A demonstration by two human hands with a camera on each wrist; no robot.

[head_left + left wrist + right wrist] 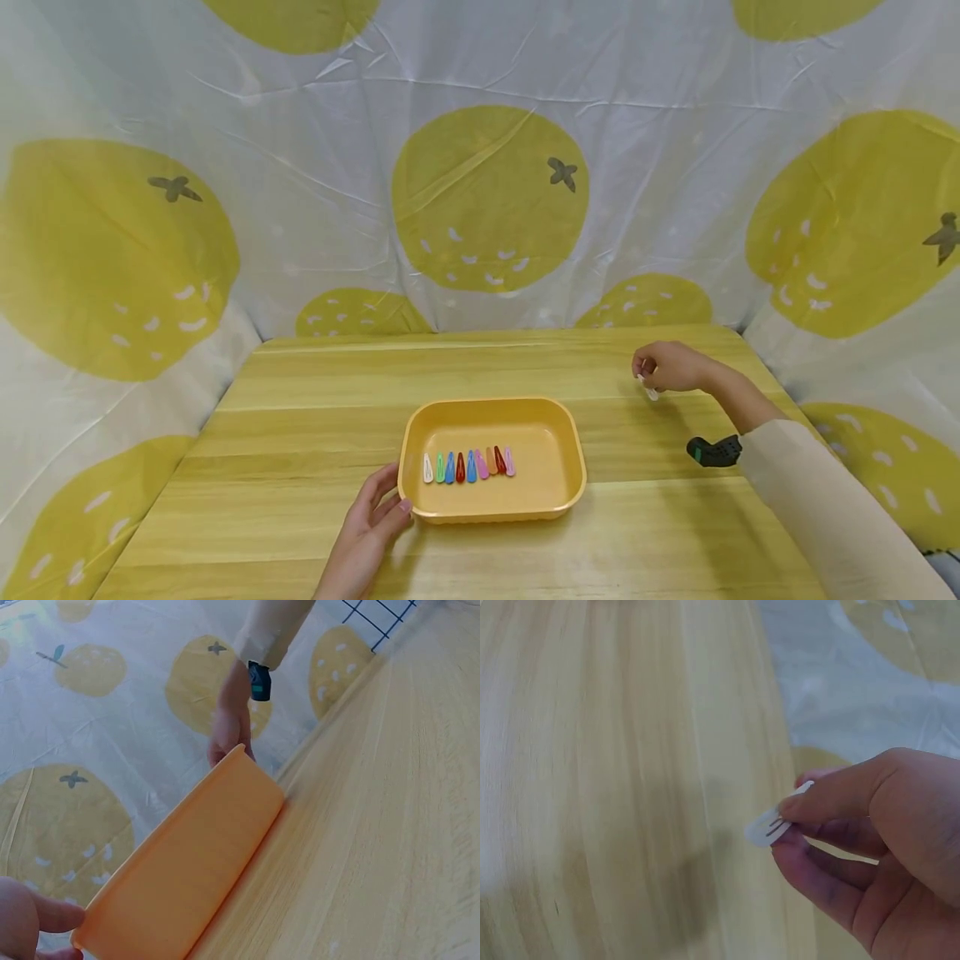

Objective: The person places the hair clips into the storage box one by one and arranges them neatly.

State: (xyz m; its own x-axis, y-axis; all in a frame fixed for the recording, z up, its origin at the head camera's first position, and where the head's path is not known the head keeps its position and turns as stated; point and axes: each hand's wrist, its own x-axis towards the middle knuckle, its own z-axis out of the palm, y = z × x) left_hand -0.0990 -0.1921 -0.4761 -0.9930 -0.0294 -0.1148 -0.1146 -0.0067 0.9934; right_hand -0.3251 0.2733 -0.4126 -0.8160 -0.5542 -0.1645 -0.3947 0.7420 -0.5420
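A yellow plastic tray (517, 501) stands on the table, with several snap hair clips (461, 468) in a row inside it: white, green, blue, red, pink and orange. At the tray's left end, my left hand (365, 527) holds the near corner; the left wrist view shows thumb and finger (58, 915) pinching that corner of the tray (184, 859). Off to the right, my right hand (672, 367) pinches a white hair clip (766, 827) between thumb and fingertips, above the table. Part of the clip is hidden by the thumb.
The wooden table (315, 433) runs back to a hanging white cloth (322, 200) printed with yellow fruit. A black device (714, 451) sits at the right wrist. In the left wrist view, a dark wire grid (379, 622) shows at the top right.
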